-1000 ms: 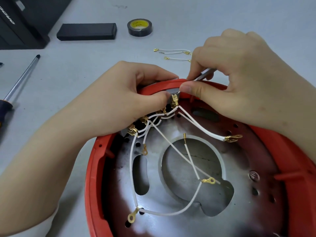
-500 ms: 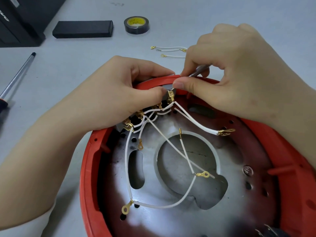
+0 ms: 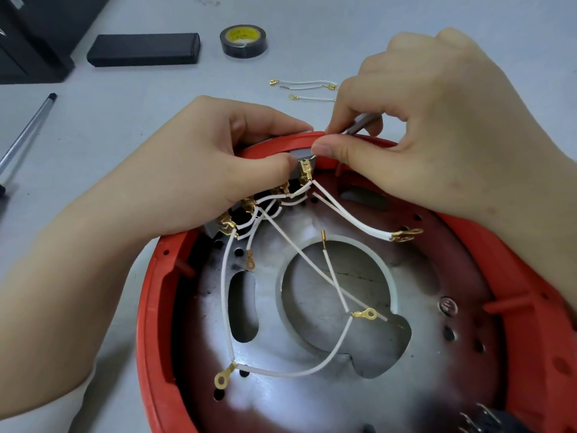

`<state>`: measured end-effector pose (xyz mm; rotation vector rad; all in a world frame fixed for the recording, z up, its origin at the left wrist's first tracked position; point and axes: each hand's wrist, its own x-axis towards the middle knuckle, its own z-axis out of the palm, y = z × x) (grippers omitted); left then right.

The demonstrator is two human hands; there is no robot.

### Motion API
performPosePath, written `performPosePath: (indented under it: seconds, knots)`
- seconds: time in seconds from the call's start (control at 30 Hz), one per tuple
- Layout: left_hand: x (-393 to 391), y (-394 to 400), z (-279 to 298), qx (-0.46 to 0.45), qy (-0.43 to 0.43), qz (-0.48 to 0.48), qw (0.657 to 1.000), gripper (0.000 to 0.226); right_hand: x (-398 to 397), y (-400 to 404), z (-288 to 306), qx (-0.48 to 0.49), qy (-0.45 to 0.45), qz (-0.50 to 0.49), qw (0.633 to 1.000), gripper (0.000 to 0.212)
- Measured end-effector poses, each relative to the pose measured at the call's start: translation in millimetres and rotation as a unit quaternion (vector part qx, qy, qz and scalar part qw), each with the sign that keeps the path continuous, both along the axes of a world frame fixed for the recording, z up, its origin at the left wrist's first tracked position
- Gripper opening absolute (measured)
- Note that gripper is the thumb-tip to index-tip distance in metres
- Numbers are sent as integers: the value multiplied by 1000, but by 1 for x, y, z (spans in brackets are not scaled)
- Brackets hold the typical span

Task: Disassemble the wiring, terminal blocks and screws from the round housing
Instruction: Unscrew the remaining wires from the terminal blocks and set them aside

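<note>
Head view down onto the red round housing (image 3: 150,307) on the grey table (image 3: 93,126), and I'm working at its far rim. My left hand (image 3: 193,170) curls over the rim, fingers clamping the terminal block (image 3: 304,153) steady. My right hand (image 3: 415,120) pinches a thin metal tool (image 3: 359,125), its tip down at the brass spade connector (image 3: 305,173). The white wires (image 3: 349,220) trail limply across the metal plate (image 3: 312,401); they look light and floppy, so I'd judge pulling on the insulation risks tearing a crimp. Better to grip the stiff brass connector itself. Three freed leads (image 3: 304,85) lie beyond the rim.
</note>
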<state>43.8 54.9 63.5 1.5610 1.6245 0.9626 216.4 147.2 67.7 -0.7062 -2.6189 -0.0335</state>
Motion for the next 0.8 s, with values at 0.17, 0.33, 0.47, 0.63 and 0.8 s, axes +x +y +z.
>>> performPosePath:
  seconds: [0.17,0.33,0.47,0.63,0.8]
  knots:
    - [1,1,-1,5,7,0,1000,21,-1,0,-1,-7,12,-4,1000,35]
    - [0,1,-1,3,0,-2,1000,23,-1,2,0,-2,7,0,1000,35]
    - [0,1,-1,3,-1,-6,1000,22,0,2,-1,-2,0,-2,1000,35]
    - [-1,1,-1,-3,-3,0,1000,22,1,2,-6,16,21,-3,1000,36]
    - [-3,1,-1,-7,-8,-1,1000,23,-1,6,-18,-29,110,11,993,41]
